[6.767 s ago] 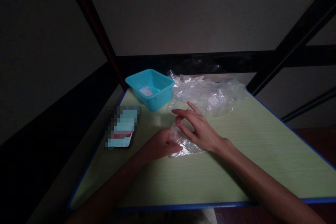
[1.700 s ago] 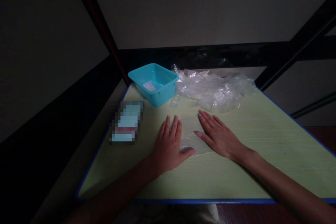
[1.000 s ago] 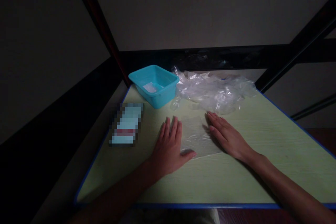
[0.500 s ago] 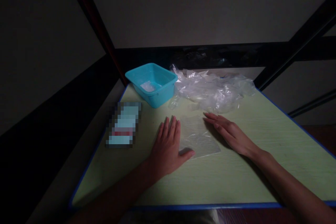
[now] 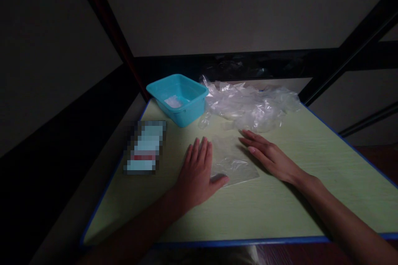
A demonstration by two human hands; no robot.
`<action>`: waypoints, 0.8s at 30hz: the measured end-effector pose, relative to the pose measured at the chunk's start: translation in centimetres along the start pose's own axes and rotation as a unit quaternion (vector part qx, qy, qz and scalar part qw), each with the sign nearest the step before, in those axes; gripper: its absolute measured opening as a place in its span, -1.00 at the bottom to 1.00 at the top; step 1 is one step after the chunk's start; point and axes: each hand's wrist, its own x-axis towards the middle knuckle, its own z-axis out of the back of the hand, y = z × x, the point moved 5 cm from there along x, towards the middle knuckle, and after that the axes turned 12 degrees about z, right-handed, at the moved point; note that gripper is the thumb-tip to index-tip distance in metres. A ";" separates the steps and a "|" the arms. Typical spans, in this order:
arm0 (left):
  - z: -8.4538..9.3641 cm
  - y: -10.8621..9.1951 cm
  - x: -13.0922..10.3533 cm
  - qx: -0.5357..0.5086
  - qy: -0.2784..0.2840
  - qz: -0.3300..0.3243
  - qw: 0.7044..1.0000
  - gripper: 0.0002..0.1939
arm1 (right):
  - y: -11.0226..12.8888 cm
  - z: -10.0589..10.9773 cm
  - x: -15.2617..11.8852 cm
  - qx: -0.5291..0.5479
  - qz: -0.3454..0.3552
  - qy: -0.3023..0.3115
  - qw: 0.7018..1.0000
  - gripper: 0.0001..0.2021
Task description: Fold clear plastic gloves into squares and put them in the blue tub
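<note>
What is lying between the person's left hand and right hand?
In the head view, a flat piece of clear plastic lies on the blue-edged, pale green table between the left hand, which partly covers it, and the right hand.

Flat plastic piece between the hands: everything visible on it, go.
The plastic piece is thin, clear and film-like, lying flat on the pale green table. Shiny creases cross it; its near edge looks straight. The left hand covers its left side, thumb over the near-left corner. The right hand is by its far right; contact unclear. Sheet or bag: can't tell.
</note>
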 end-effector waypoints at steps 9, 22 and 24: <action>0.2 -0.2 0.0 -0.001 0.006 0.001 1.000 -0.09 | -0.1 -0.8 0.1 -0.055 0.018 0.022 0.998 -0.39; 1.6 -3.1 -0.6 -0.065 0.054 -0.203 0.975 -0.31 | 0.3 -0.5 0.2 -0.055 0.037 -0.001 0.998 -0.43; 1.1 -3.3 -0.8 -0.054 0.068 -0.213 0.973 -0.29 | 0.3 -0.5 0.2 -0.058 0.040 0.000 0.998 -0.43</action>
